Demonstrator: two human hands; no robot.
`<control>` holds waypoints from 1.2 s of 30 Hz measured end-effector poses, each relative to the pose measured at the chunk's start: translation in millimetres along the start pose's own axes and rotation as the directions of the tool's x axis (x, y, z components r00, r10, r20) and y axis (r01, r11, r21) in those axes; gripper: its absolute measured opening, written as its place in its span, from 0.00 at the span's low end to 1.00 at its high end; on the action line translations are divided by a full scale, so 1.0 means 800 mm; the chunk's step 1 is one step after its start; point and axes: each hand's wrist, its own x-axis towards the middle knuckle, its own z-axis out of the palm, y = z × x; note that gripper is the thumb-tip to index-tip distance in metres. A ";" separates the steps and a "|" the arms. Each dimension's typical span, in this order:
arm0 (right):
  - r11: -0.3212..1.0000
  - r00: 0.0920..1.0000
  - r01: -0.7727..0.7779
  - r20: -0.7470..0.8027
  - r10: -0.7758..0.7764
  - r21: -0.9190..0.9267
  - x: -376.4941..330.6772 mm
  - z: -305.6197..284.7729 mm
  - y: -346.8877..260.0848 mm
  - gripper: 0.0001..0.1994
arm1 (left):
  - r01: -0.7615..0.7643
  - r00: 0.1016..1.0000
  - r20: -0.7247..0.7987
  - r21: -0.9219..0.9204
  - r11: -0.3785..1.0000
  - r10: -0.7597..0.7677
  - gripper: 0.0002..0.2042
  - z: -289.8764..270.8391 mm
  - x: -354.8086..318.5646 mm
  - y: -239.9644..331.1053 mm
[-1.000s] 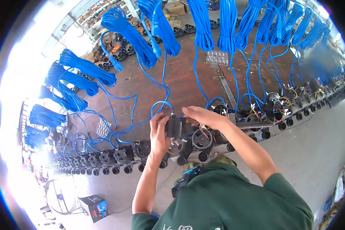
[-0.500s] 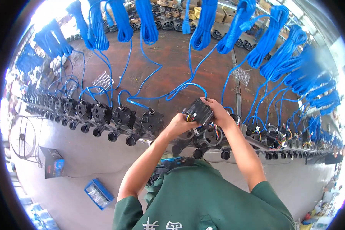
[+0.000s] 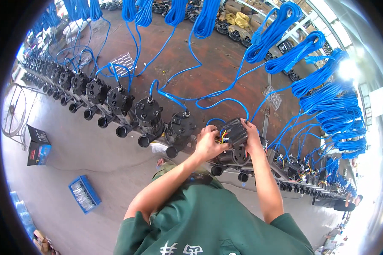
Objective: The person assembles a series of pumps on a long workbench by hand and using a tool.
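A black ribbed pump cover (image 3: pixel 236 131) is tilted up in front of me, with a blue cord (image 3: pixel 232 100) running into its far side. My right hand (image 3: pixel 252 138) is closed round the cover's right edge. Red, yellow and white wires (image 3: pixel 224 136) come out of the cover's left side. At those wires my left hand (image 3: pixel 209 145) is bent closed, its thumb by the cover's lower edge; the exact fingertip contact is partly hidden. Just below stands an uncovered black pump body (image 3: pixel 239 156), partly behind my hands.
Capped black pumps (image 3: pixel 148 112) line the bench edge to the left. Pumps with loose wires (image 3: pixel 291 168) run along the right. Coiled blue cords (image 3: pixel 281 32) hang above the brown bench (image 3: pixel 174 53). A blue crate (image 3: pixel 88 205) and a box (image 3: pixel 38 146) stand on the floor.
The view has turned and shifted, so the row of pumps slopes more. The cover sits slightly lower and to the right. My left fingers have moved from the cover's edge to its wires.
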 end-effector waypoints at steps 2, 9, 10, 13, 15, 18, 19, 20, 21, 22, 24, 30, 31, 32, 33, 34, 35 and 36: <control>1.000 1.000 -0.015 0.012 0.015 -0.001 0.001 0.004 -0.004 0.13 | 0.124 0.987 0.114 -0.074 0.990 -0.115 0.22 -0.001 0.013 -0.002; 0.921 0.981 0.193 0.068 -0.181 -0.338 0.005 0.007 0.005 0.12 | -0.019 0.991 -0.131 0.078 0.997 0.029 0.12 0.008 0.005 -0.008; 0.879 0.971 0.238 0.084 -0.223 -0.414 0.004 0.010 0.007 0.12 | -0.052 0.984 -0.162 0.111 0.992 0.069 0.13 0.010 0.002 -0.011; 0.702 0.922 0.346 0.089 -0.376 -0.623 -0.001 0.013 0.008 0.13 | -0.140 0.952 -0.237 0.223 0.965 0.193 0.24 0.016 -0.007 -0.020; 0.590 0.892 0.382 0.118 -0.436 -0.712 -0.002 0.009 0.009 0.13 | -0.057 0.942 -0.320 0.134 0.989 0.098 0.30 0.022 -0.012 -0.021; 0.569 0.890 0.396 0.148 -0.432 -0.721 0.001 -0.007 0.015 0.12 | -0.046 0.934 -0.350 0.066 0.997 0.066 0.39 0.023 -0.026 -0.023; 0.618 0.899 0.391 0.141 -0.414 -0.682 0.001 -0.010 0.019 0.12 | -0.052 0.937 -0.340 0.081 0.995 0.077 0.39 0.021 -0.030 -0.025; 0.664 0.909 0.384 0.135 -0.395 -0.641 0.000 -0.014 0.023 0.12 | -0.059 0.940 -0.331 0.096 0.994 0.087 0.39 0.020 -0.032 -0.025; 0.664 0.905 0.391 0.134 -0.404 -0.638 -0.004 -0.008 0.020 0.12 | -0.057 0.939 -0.333 0.107 0.993 0.089 0.40 0.017 -0.033 -0.025; 0.647 0.895 0.410 0.147 -0.421 -0.643 -0.009 0.006 0.018 0.12 | -0.048 0.943 -0.319 0.147 0.988 0.093 0.41 0.018 -0.033 -0.030; 0.613 0.874 0.444 0.165 -0.457 -0.654 -0.019 0.030 0.016 0.11 | -0.039 0.954 -0.280 0.224 0.974 0.103 0.42 0.017 -0.027 -0.034; 0.470 0.833 0.506 0.269 -0.483 -0.724 -0.011 0.041 0.010 0.10 | 0.145 0.989 0.028 0.095 0.985 -0.148 0.46 -0.004 -0.011 -0.039; 0.450 0.830 0.506 0.273 -0.487 -0.735 -0.010 0.043 0.010 0.10 | 0.101 0.995 0.020 0.049 0.994 -0.102 0.49 -0.001 -0.014 -0.049; 0.430 0.838 0.483 0.261 -0.478 -0.763 -0.015 0.042 0.010 0.10 | 0.107 0.993 0.046 -0.048 0.993 -0.104 0.50 -0.002 -0.021 -0.059; 0.426 0.825 0.498 0.261 -0.501 -0.755 -0.017 0.044 0.010 0.09 | 0.113 0.992 0.076 -0.146 0.983 -0.103 0.52 -0.005 -0.028 -0.068; 0.428 0.814 0.508 0.254 -0.523 -0.747 -0.020 0.045 0.015 0.08 | 0.122 0.989 0.112 -0.238 0.964 -0.097 0.53 -0.015 -0.034 -0.073; 0.396 0.804 0.518 0.275 -0.527 -0.758 -0.021 0.047 0.016 0.08 | 0.148 0.976 0.202 -0.342 0.928 -0.081 0.52 -0.025 -0.039 -0.078; 0.366 0.795 0.529 0.296 -0.529 -0.766 -0.024 0.053 0.015 0.07 | 0.125 0.978 0.203 -0.347 0.930 -0.055 0.51 -0.030 -0.044 -0.085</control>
